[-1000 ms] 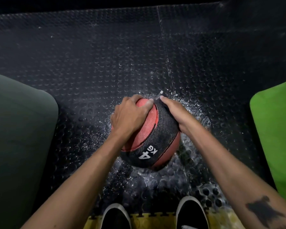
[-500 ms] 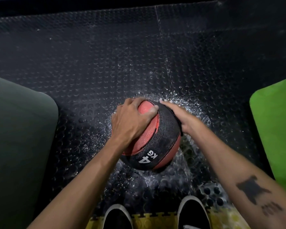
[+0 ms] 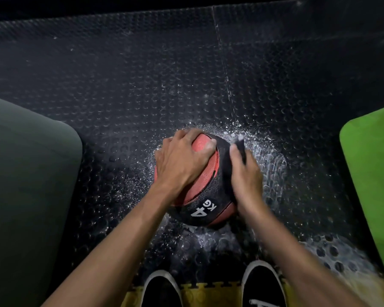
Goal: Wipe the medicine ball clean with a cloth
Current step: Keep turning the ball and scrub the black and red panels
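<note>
The ball (image 3: 205,185), red and black with "4 KG" printed on it, sits on the studded black floor (image 3: 142,85) just ahead of the person's shoes (image 3: 162,289), in a patch of white specks and wet smears. The left hand (image 3: 182,161) lies spread over the ball's upper left, fingers curved to its surface and pressing on it, so it seems to be steadying the ball rather than lifting it. The right hand (image 3: 246,176) is on the ball's right side, somewhat blurred, with a dark cloth (image 3: 239,147) under its fingers; the cloth pokes out past the fingertips, and the hand appears to pinch it against the ball, though how tightly the fingers curl I cannot tell. I judge the wiping step to be under way, on the right-hand black band. The next move likely calls for dragging the cloth on over the band, then turning the ball with the left hand to bring its unwiped underside up. A dark mat (image 3: 27,173) lies at left, a green mat (image 3: 372,173) at right.
</note>
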